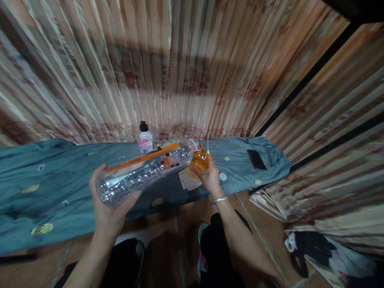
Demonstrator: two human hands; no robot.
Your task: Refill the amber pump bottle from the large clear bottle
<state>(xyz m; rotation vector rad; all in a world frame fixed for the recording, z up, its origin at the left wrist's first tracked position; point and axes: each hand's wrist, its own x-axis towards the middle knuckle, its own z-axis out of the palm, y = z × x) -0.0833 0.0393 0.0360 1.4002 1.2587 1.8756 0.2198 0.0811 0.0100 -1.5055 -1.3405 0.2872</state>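
My left hand (pixel 112 204) is wrapped round the base of a large clear plastic bottle (pixel 147 170) with an orange-edged label. The bottle is tilted, its neck pointing right. At its mouth is a small container of orange liquid (pixel 199 160), held by my right hand (pixel 208 174). Whether the two openings touch is too small to tell. Beneath the small container lies a pale scalloped cloth or paper (pixel 189 182). A white round cap (pixel 222 176) rests right of my right hand. Behind the large bottle stands a white bottle with a black top (pixel 145 140).
A long surface covered with blue-green cloth (pixel 75 172) runs across the view. A dark phone (pixel 257 159) lies on its right part. Pleated curtains (pixel 180 72) hang behind, with black poles at the right. Dark and pale fabric items (pixel 318 248) lie at the lower right.
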